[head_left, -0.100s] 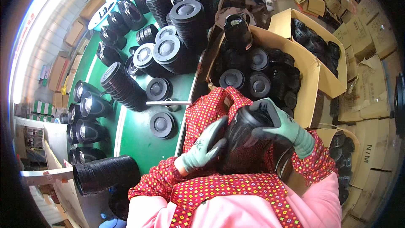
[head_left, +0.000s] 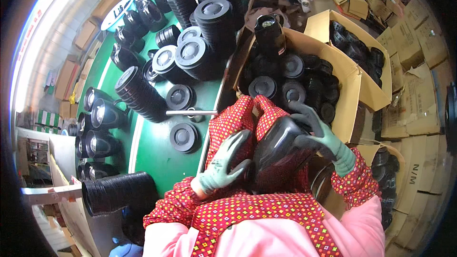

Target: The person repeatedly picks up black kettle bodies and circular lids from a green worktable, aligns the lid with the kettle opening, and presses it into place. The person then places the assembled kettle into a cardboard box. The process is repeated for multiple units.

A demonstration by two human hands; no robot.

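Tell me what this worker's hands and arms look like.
The left hand and right hand wear matching pale green gloves with dark grey fingers and thumbs. Red sleeves dotted with small, multicoloured diamonds cover the forearms; pink cloth shows above them.

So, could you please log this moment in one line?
Left hand: open beside black vessel; right hand: at its right; table: black discs
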